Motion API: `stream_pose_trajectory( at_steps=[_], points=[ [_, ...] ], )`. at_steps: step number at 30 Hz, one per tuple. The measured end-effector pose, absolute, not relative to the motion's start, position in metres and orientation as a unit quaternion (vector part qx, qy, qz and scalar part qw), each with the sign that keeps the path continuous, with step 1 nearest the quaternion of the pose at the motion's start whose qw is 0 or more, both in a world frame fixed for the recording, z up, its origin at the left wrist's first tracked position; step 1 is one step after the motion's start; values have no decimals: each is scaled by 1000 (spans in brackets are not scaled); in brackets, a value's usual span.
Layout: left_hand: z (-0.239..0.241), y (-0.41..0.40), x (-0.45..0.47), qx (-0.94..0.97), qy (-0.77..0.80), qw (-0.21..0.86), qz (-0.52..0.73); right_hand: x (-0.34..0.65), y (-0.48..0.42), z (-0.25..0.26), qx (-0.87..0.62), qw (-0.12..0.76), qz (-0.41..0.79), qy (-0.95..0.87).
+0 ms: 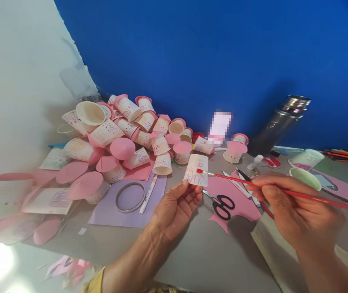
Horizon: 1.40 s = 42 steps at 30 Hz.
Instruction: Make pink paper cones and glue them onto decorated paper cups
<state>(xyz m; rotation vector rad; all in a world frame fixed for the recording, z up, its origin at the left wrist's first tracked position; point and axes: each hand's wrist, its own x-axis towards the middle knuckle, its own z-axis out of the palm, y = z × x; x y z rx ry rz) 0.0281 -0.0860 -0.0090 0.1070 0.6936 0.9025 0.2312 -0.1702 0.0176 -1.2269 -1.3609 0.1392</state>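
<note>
My left hand [176, 207] is closed on the rim of an upside-down white paper cup [198, 162], which has purple scribbles and red dabs on its side. In my right hand [298, 215] is a long red paintbrush [231, 178], held between thumb and fingers. Its red-tipped bristles are at the cup's side and appear to touch it. Below the brush lie black-handled scissors [222, 206] on a cut pink sheet [247, 209]. White marker pens [235, 185] lie partly behind my right fingers.
Many decorated paper cups with pink paper tops [121, 148] are heaped at left. A tape roll [117, 199] and a marker [148, 194] rest on purple paper [100, 215]. A dark flask [271, 126] leans at the blue wall [174, 53]. Paper scraps [70, 268] lie front left.
</note>
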Motion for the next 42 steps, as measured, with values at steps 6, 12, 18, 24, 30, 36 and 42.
stream_pose_trajectory(
  at_steps=[6, 12, 18, 24, 30, 36, 42],
  points=[
    [-12, -86, 28, 47, 326, 840, 430, 226, -171, 21, -547, 655, 20, -520],
    [-10, -87, 29, 49, 331, 837, 433, 231, -171, 20, -523, 633, 20, -570],
    [-11, -88, 28, 66, 320, 838, 437, 233, -169, 19, -513, 612, 30, -601],
    [-14, -88, 28, 71, 317, 837, 440, 231, -172, 20, -508, 636, 10, -581],
    [-13, -87, 27, 73, 315, 839, 437, 234, -173, 20, -510, 610, 11, -606],
    [-12, -87, 28, 69, 314, 842, 434, 234, -171, 19, -507, 590, 17, -629],
    [-12, -87, 28, 61, 311, 842, 435, 233, -172, 24, -495, 602, 10, -626]
  ],
)
